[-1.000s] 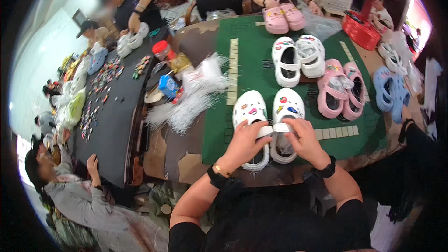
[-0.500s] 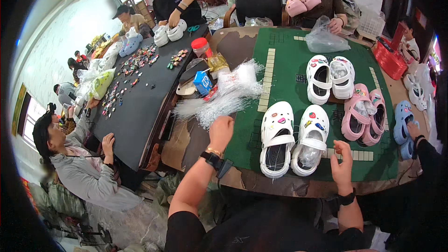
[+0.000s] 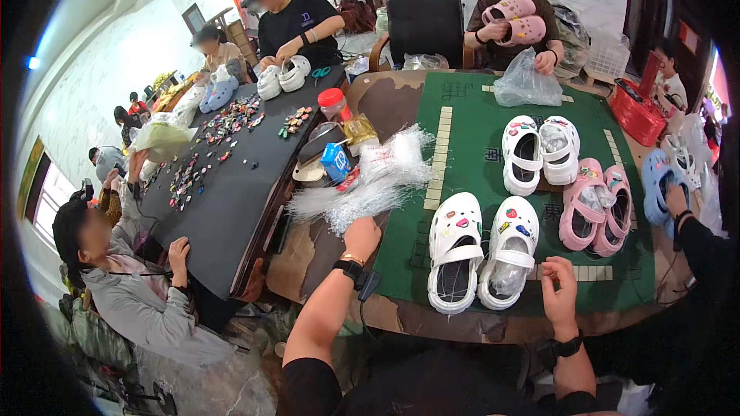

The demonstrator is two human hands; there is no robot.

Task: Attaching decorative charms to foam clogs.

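Note:
My left hand [image 3: 361, 239] is at the near end of a loose bundle of thin clear plastic strands [image 3: 366, 196]. Its fingers curl inward with the tips hidden, so what they hold, if anything, does not show. Just right of a pair of white clogs [image 3: 455, 254], my right hand [image 3: 560, 289] is raised with loosely bent fingers and nothing in it. Small colourful charms dot the toes of both clogs, including a strawberry on the right one [image 3: 509, 258]. Clear plastic stuffing [image 3: 509, 271] fills that right clog, and fine clear strands cross the left one's opening.
Farther back on the green mat [image 3: 462, 123] stand another white pair [image 3: 524, 154] and a pink pair [image 3: 584, 204]. A red-lidded jar [image 3: 333, 104] and a blue box [image 3: 335, 160] sit beyond the strands. Co-workers handle clogs around both tables; loose charms cover the dark left table [image 3: 254, 208].
The view has tilted upward, so the tables sit lower. My right hand's fingers have drawn closer together. Across the table, a person has brought the pink clogs against the chest.

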